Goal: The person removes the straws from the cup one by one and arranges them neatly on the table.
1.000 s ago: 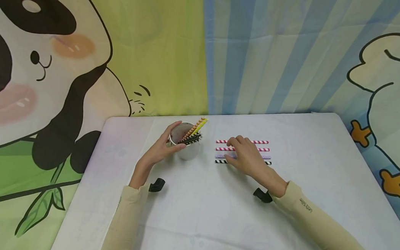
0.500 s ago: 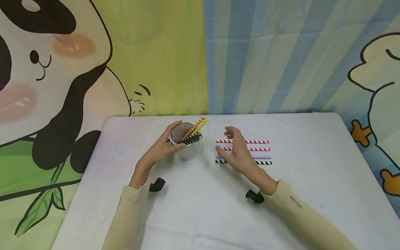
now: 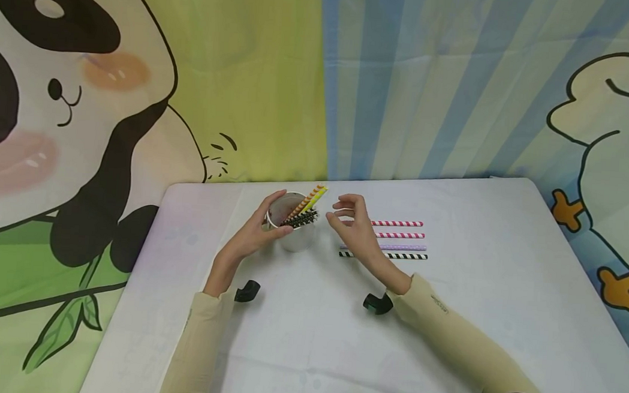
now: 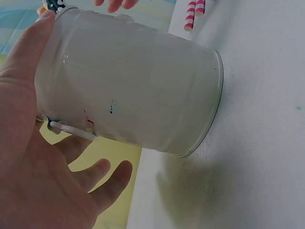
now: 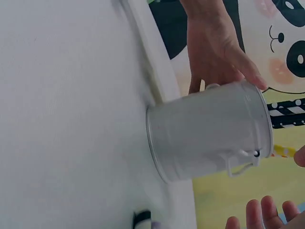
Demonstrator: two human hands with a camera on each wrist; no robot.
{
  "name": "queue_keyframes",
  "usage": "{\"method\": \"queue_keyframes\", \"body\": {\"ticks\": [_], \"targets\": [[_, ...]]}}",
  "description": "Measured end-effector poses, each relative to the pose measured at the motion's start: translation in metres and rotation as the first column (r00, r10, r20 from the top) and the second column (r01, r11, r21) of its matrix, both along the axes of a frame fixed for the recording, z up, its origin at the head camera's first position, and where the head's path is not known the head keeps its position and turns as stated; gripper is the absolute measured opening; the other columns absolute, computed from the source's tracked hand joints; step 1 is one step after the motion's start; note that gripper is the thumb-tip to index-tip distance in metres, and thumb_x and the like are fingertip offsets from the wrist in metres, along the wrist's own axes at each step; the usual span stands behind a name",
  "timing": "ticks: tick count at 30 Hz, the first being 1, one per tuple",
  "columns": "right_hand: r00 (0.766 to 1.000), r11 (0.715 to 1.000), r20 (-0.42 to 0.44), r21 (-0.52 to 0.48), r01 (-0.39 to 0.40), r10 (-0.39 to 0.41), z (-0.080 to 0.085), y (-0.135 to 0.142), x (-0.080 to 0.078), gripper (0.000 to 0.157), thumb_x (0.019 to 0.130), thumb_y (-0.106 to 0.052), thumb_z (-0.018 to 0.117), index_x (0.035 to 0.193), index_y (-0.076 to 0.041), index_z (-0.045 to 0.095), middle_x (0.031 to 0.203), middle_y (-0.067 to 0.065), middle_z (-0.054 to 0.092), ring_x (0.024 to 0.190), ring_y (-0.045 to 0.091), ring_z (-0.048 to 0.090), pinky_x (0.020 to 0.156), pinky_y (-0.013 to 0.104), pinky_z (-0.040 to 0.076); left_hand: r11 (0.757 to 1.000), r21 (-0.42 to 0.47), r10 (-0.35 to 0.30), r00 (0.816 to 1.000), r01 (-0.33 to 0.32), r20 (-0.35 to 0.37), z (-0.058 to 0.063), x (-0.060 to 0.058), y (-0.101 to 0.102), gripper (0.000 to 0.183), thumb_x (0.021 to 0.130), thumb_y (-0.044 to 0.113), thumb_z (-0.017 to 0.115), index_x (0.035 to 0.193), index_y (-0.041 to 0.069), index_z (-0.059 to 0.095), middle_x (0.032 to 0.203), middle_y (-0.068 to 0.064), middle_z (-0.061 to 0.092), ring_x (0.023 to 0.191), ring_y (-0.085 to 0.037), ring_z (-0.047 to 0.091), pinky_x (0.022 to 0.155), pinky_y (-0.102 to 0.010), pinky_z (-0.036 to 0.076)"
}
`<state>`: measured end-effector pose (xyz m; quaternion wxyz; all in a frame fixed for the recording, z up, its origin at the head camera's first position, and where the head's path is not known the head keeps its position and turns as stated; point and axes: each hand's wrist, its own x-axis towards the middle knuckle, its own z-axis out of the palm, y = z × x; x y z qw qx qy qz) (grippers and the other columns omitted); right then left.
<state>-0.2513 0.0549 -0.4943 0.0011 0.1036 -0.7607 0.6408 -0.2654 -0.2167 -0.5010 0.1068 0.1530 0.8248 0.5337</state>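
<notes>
The right hand [image 3: 357, 229] hangs just beside the white bucket [image 3: 297, 241], its fingers loosely bent, thumb and fingertips apart, with nothing to be seen between them. The left hand [image 3: 258, 229] grips the bucket from its left side, the thumb on the rim and an index finger round the far side; in the left wrist view the other fingers stretch out free of the wall. The bucket stands upright on the table, a small wire handle [image 4: 71, 130] near its top and tiny red and blue marks on its side. Leaning out of it to the right are an orange-striped straw [image 3: 299, 206], a yellow straw [image 3: 317, 197] and a cluster of black-and-white straws [image 3: 303, 218]. Right of the bucket, four straws lie crosswise in a row, partly hidden under the right hand: two red-and-white straws [image 3: 398, 224], a purple straw [image 3: 405, 248] and, nearest the person, a black-and-white striped straw [image 3: 408, 256]. A black fitting [image 3: 247, 291] juts from each beige sleeve [image 3: 462, 338] over the white table [image 3: 306, 334]. Behind hangs a cartoon backdrop [image 3: 267, 85] with a panda.
</notes>
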Motion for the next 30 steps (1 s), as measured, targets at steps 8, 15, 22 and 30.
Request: {"method": "queue_keyframes", "body": {"ticks": [8,15,22,30], "targets": [[1.000,0.996,0.003,-0.086,-0.024,0.025,-0.005,-0.021,-0.005,0.033,0.099,-0.014,0.062,0.128,-0.001,0.051,0.130,0.017,0.057,0.117,0.030,0.061,0.097,0.036,0.051,1.000,-0.009,0.003,1.000,-0.003,0.000,0.000,0.001,0.000,0.084,0.090,0.040,0.075,0.155,0.046,0.024,0.164,0.003,0.025,0.154,-0.026,0.017,0.119,-0.063,0.017],[0.999,0.995,-0.029,-0.093,-0.027,0.024,0.001,-0.035,-0.009,0.029,0.097,-0.003,0.062,0.123,0.008,0.052,0.127,0.024,0.057,0.117,0.037,0.060,0.095,0.037,0.052,1.000,-0.009,0.006,1.000,-0.006,0.000,-0.002,0.002,-0.001,0.082,0.090,0.039,0.075,0.155,0.047,0.024,0.164,0.005,0.025,0.154,-0.026,0.016,0.119,-0.064,0.016],[0.999,0.998,-0.040,-0.067,-0.016,0.013,0.022,-0.043,-0.002,0.029,0.090,0.006,0.060,0.117,0.012,0.050,0.120,0.027,0.056,0.114,0.044,0.059,0.096,0.047,0.051,1.000,-0.009,0.008,1.000,-0.008,0.010,-0.002,0.000,0.000,0.082,0.092,0.033,0.074,0.155,0.045,0.024,0.165,0.007,0.023,0.155,-0.023,0.013,0.121,-0.062,0.014],[0.998,0.998,-0.053,-0.037,0.043,-0.045,-0.002,-0.049,-0.016,0.031,0.086,0.009,0.061,0.115,0.004,0.053,0.119,0.022,0.058,0.111,0.038,0.061,0.097,0.048,0.049,1.000,-0.014,0.002,1.000,-0.001,0.029,-0.001,-0.003,0.000,0.086,0.093,0.021,0.073,0.160,0.029,0.020,0.167,-0.005,0.019,0.156,-0.030,0.010,0.121,-0.062,0.012]]}}
